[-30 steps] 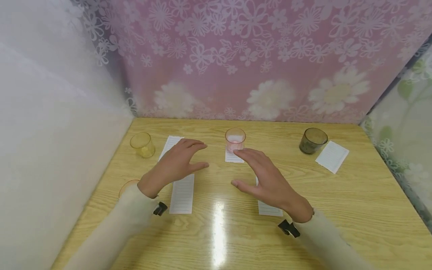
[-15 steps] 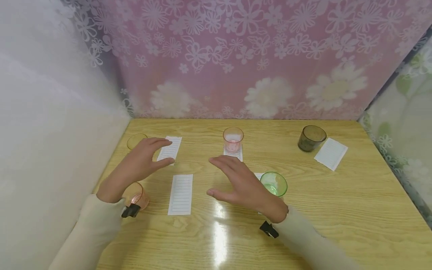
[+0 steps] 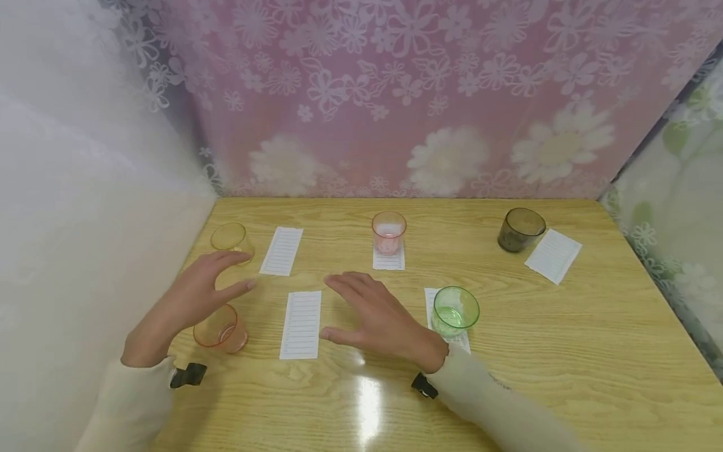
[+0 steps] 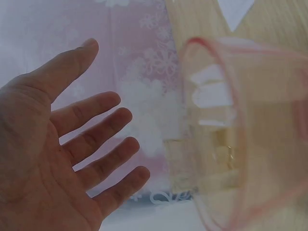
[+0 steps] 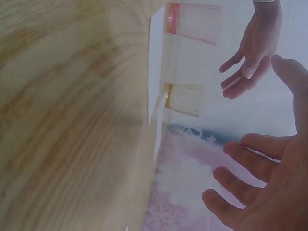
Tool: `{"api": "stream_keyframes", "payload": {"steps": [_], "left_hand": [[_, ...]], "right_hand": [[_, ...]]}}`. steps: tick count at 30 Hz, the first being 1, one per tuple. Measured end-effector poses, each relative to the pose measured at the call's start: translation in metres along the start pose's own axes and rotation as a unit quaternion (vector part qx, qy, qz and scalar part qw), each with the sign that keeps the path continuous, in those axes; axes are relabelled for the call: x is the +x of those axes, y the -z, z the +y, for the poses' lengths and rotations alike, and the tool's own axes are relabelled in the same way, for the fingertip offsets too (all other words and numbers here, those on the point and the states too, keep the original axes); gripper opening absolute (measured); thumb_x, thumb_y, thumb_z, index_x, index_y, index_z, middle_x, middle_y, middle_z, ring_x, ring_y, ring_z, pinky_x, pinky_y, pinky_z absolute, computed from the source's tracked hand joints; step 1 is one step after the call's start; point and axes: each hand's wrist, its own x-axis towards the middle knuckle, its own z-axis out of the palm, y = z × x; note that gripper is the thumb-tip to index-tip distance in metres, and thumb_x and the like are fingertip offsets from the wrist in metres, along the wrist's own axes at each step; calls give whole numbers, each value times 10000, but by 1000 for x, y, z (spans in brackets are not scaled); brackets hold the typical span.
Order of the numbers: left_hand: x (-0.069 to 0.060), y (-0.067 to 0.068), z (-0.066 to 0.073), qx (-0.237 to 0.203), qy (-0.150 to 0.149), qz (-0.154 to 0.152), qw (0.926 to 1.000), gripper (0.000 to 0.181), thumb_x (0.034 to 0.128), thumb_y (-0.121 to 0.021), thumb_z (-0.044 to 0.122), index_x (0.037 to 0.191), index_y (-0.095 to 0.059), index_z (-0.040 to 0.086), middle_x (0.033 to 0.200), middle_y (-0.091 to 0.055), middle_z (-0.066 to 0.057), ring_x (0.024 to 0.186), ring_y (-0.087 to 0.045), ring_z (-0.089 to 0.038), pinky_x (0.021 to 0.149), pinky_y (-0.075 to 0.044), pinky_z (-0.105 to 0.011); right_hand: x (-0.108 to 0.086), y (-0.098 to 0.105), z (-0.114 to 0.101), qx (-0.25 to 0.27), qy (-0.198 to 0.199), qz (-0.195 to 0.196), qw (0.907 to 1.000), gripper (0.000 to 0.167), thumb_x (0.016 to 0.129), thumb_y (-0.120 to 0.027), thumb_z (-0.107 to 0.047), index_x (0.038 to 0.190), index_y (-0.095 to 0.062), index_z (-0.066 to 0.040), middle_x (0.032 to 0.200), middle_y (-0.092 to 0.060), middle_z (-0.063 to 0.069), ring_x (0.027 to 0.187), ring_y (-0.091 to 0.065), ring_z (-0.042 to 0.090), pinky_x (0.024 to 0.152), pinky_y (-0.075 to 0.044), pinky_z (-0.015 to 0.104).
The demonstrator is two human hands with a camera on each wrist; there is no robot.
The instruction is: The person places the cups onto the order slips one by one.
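Five cups and five papers on a wood-grain counter, two hands above

The pale wood-grain counter [image 3: 565,370] has a glossy streak of light towards its near edge. A pink flowered backdrop [image 3: 350,138] rises behind the far edge, a whitish wall [image 3: 101,220] along the left edge, and a leaf-patterned panel [image 3: 678,213] along the right.

Cups number five: a yellow cup [image 3: 228,236] in the far left corner, an orange cup [image 3: 226,333] by the left edge, a pink cup [image 3: 389,235] near the middle of the far edge, a green cup [image 3: 455,312] right of centre, and a dark cup [image 3: 519,232] towards the far right corner. All stand upright.

Papers [image 3: 301,325] also number five; the pink and green cups stand over two of them.

Two hands: the left hand [image 3: 194,292] hovers nearest the orange and yellow cups, the right hand [image 3: 378,320] over mid-counter. Both have fingers and thumb spread apart, holding nothing.
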Motion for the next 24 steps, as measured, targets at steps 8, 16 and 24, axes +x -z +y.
{"api": "stream_keyframes", "payload": {"steps": [8, 16, 24], "left_hand": [[-24, -8, -22, -362, 46, 76, 9993, 650, 1058, -735, 411, 1583, -556, 72, 1624, -523, -238, 1516, -417, -532, 1168, -360, -753], [-47, -11, -39, -781, 82, -35, 9969, 647, 1048, -754, 356, 1611, -529, 131, 1637, -512, -216, 1527, -404, -529, 1127, -377, -753], [-59, -21, -54, -1023, 11, -125, 9947, 748, 976, -840, 336, 1632, -506, 203, 1669, -487, -155, 1540, -397, -502, 1111, -387, -754]], "right_hand": [[8, -18, -4, -318, 16, -201, 9993, 882, 965, -749, -645, 1653, -475, -166, 1679, -494, 3, 1579, -415, 271, 1264, -387, 551], [14, -34, -5, -778, 45, -589, 9952, 941, 961, -709, -716, 1679, -431, -176, 1708, -462, -12, 1605, -378, 288, 1269, -389, 553], [17, -42, -4, -1083, 167, -765, 9910, 950, 989, -675, -709, 1684, -411, -118, 1721, -443, 31, 1613, -364, 325, 1288, -362, 549]]}}
